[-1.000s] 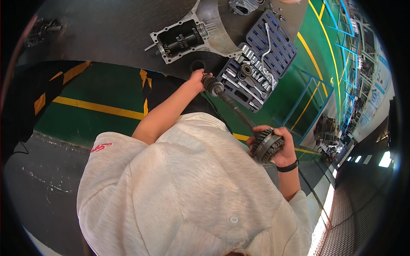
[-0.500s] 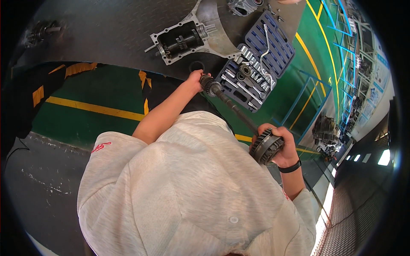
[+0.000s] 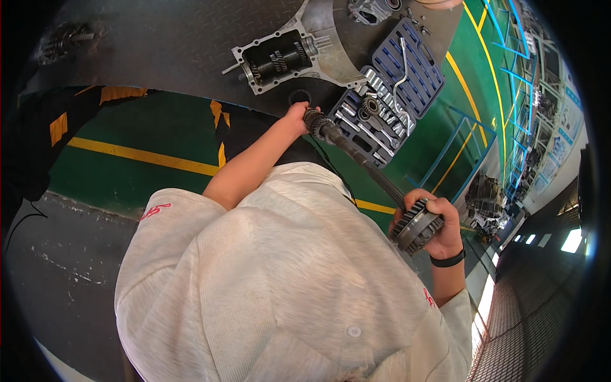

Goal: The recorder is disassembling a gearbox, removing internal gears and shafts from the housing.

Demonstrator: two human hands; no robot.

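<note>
A long steel gear shaft (image 3: 364, 163) slants between my two hands, beyond the table's near edge. My left hand (image 3: 298, 117) is closed on its upper end, beside a small gear (image 3: 316, 121). At the lower right end, my right hand (image 3: 445, 223) wraps round a large toothed gear and ring assembly (image 3: 417, 226), with the thumb on top. The shaft's middle is bare and untouched. Just past my left hand, a dark ring (image 3: 300, 96) lies on the table. An open gearbox housing (image 3: 275, 61) with gears inside rests farther back.
A blue socket set case (image 3: 407, 48) lies open at the table's right edge, with a loose gear (image 3: 369, 108) on its sockets. Another metal casing (image 3: 372, 9) and several bolts stand at the back. A dark gear part (image 3: 70, 41) is far left on the metal table (image 3: 165, 51).
My right hand has carried the large gear end a little to the right. The shaft's upper end and my left hand have shifted slightly right as well; both hands keep their hold.
</note>
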